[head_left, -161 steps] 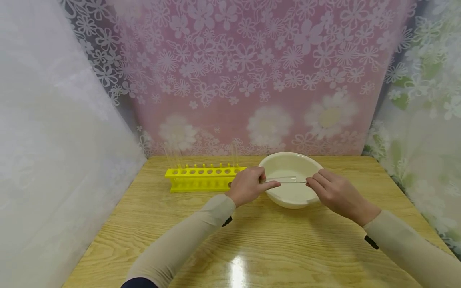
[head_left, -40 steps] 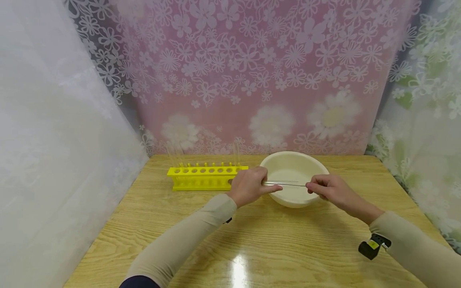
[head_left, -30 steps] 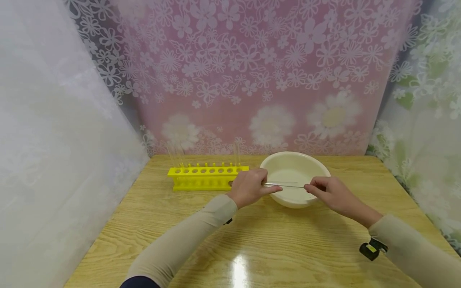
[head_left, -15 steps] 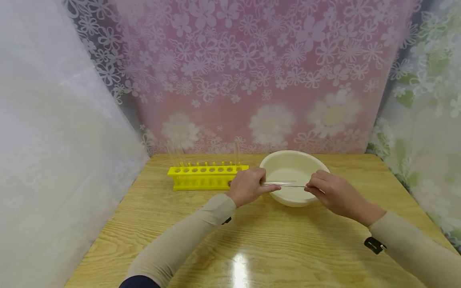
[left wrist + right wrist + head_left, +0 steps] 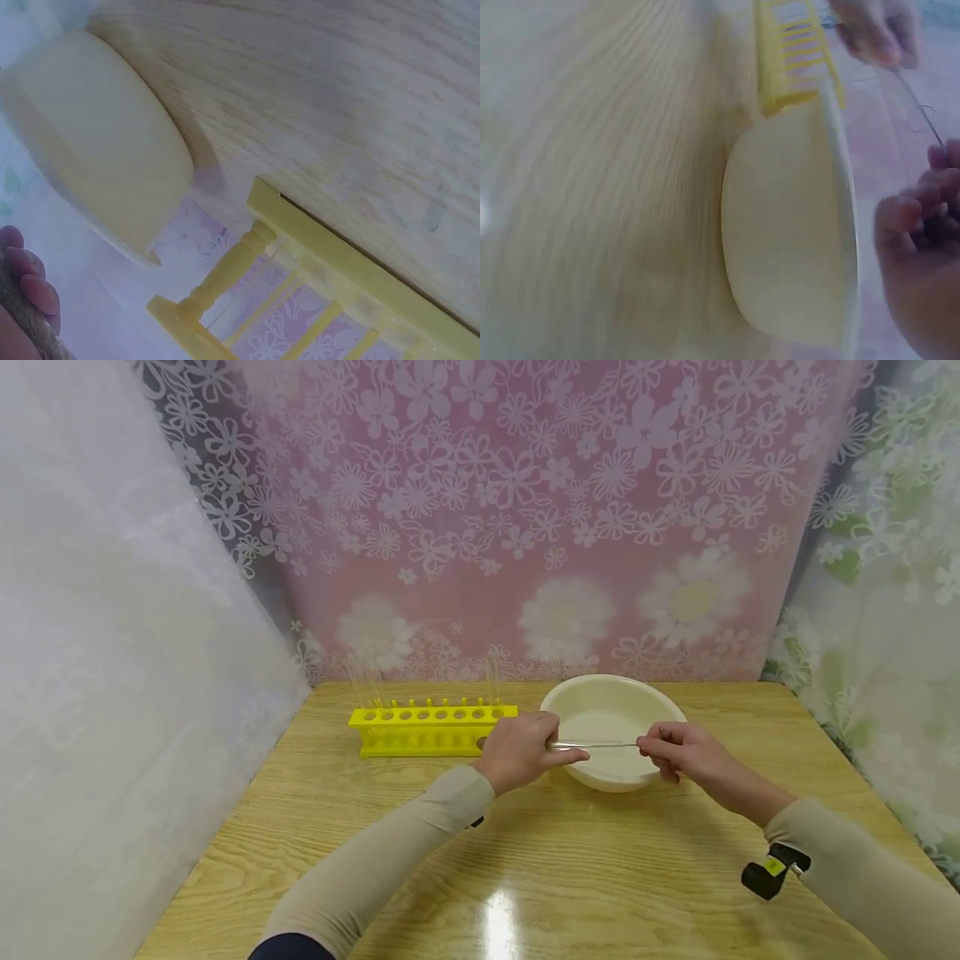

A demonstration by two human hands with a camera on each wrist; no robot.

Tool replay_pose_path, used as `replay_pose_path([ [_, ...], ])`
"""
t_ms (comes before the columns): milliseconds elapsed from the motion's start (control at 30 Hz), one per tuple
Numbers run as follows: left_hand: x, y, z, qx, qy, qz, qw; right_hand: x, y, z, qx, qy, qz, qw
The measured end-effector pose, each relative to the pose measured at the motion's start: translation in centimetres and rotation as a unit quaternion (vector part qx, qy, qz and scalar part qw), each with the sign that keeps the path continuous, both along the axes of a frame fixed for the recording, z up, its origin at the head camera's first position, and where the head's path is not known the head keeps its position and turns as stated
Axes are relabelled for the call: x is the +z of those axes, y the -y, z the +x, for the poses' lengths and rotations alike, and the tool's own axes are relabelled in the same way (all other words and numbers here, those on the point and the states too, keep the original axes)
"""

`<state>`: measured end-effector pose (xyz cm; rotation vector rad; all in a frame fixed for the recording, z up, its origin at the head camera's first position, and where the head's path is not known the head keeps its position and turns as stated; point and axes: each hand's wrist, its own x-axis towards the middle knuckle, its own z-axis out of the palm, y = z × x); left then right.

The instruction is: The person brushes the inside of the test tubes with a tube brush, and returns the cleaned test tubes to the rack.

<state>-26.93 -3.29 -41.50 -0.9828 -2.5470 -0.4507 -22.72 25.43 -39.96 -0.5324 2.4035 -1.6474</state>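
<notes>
My left hand [image 5: 517, 747] grips a clear glass test tube [image 5: 564, 745] level above the near part of a cream basin [image 5: 600, 781], thumb stretched along it. The tube's mouth points right. My right hand [image 5: 692, 762] pinches the thin wire handle of a test tube brush [image 5: 916, 105], twisted metal in the right wrist view. In the left wrist view, brownish bristles [image 5: 34, 319] show beside the curled left fingers, apparently inside the tube. Most of the tube's left end is hidden by the left hand.
A yellow test tube rack [image 5: 420, 750] stands left of the basin, with a few clear tubes [image 5: 493, 681] upright near its ends. Wooden table [image 5: 585, 877] lies in front. Flowered curtains [image 5: 480, 527] hang behind and on both sides.
My right hand has twisted at the wrist and shifted slightly back and forth on the brush handle, its wrist camera swinging into sight. My left hand keeps the tube almost still.
</notes>
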Motion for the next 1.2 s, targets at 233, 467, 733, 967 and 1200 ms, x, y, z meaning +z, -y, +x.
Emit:
replay_pose_path([
  [233,-0.1,0.1,-0.3,0.01,0.04,0.025,0.9988,-0.6,0.3,-0.4,-0.005,-0.539,0.233,0.81],
  [467,-0.2,0.2,-0.3,0.002,0.029,0.022,0.9993,-0.3,0.3,-0.5,0.031,-0.594,0.222,0.773],
  [733,-0.2,0.3,-0.2,0.0,0.006,0.023,0.9997,0.1,0.2,0.2,0.029,-0.378,0.173,0.909],
  [967,-0.1,0.3,-0.2,-0.004,-0.047,0.0,0.9989,0.9,0.6,0.1,0.005,0.083,-0.037,0.996],
  [1200,-0.2,0.4,-0.2,0.002,0.006,0.019,0.9998,-0.2,0.7,0.3,-0.019,-0.18,0.126,0.975],
])
